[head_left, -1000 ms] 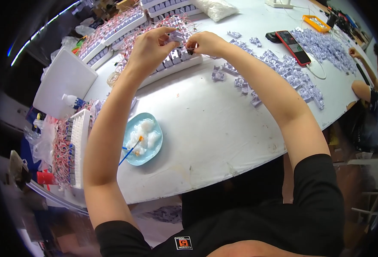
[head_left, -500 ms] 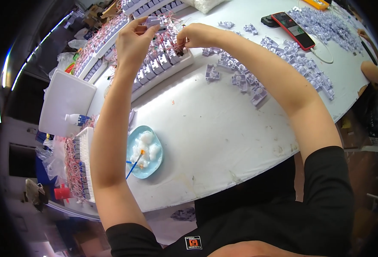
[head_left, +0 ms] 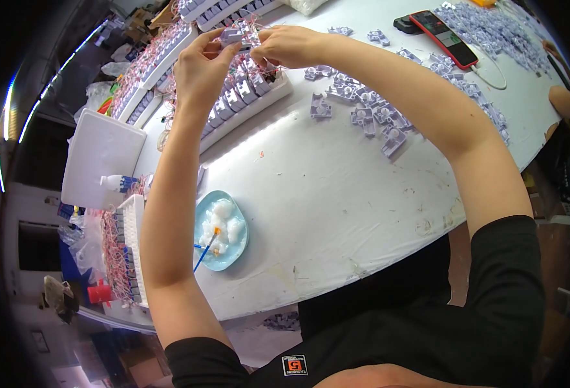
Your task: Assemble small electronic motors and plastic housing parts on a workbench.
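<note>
Both my hands are raised over the far side of the white table point(head_left: 337, 194). My left hand point(head_left: 201, 68) and my right hand point(head_left: 291, 45) together pinch one small lilac plastic part point(head_left: 236, 33) with thin red wires trailing from it. Right beneath them lies a long white tray point(head_left: 246, 107) packed with several similar wired lilac parts in rows. Loose lilac parts point(head_left: 369, 116) are scattered on the table under my right forearm.
A light blue dish point(head_left: 221, 231) of white paste with a blue-handled brush sits near the front edge. Another wired-part tray point(head_left: 126, 252) and a white box point(head_left: 101, 158) stand at left. A red phone point(head_left: 443, 37) lies far right beside a heap of lilac parts point(head_left: 492, 26).
My view has shifted, so the table sits higher in the frame. Both hands stayed together on the small wired part above the tray, with only slight finger movement.
</note>
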`<state>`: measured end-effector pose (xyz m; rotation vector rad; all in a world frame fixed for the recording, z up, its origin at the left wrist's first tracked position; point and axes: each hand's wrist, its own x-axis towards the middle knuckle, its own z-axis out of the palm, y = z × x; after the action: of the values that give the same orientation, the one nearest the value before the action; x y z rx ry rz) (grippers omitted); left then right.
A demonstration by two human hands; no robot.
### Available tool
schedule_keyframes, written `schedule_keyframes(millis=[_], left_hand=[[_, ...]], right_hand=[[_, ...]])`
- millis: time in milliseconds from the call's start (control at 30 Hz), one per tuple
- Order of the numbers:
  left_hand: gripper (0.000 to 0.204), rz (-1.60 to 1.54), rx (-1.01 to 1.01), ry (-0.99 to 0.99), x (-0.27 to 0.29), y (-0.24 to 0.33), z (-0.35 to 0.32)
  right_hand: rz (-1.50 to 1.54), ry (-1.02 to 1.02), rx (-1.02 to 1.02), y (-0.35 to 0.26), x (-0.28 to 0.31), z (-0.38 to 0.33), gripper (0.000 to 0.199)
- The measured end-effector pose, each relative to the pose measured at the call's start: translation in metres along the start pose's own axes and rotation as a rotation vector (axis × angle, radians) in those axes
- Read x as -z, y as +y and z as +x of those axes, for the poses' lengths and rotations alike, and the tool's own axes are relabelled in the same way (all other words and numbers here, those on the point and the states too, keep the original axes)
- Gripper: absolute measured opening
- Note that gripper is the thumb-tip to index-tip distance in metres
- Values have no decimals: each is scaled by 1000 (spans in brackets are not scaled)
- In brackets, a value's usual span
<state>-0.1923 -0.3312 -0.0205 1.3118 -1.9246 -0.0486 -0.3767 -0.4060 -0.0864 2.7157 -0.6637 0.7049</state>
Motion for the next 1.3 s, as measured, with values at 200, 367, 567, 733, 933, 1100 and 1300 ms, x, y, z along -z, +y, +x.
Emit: schedule_keyframes(millis=[200,367,567,733,933,1100,1300], left_hand=[[40,-38,-3,-12,-1,-3,-1],[41,-52,-12,-24,-2,-6,0],[43,-217,26,-23,-11,-6,6],[44,-225,-38,49,-21,-11,32],[46,-421,67,-13,-22,-2,36],[45,-257,46,-55,-12,-2,20],[46,-10,124,-214,-16,4,-7]], right_hand=[[235,-88,-233,9,2,-1,8],[-417,-72,121,13,-3,3,12],[-15,128,-402,6,1,-14,15],[630,66,-410,-36,18,-17,22],[570,-19,-451,-29,0,-20,37],[387,79,-363,-9,-18,-28,44],[577,-2,-446,-3,-15,-31,34]])
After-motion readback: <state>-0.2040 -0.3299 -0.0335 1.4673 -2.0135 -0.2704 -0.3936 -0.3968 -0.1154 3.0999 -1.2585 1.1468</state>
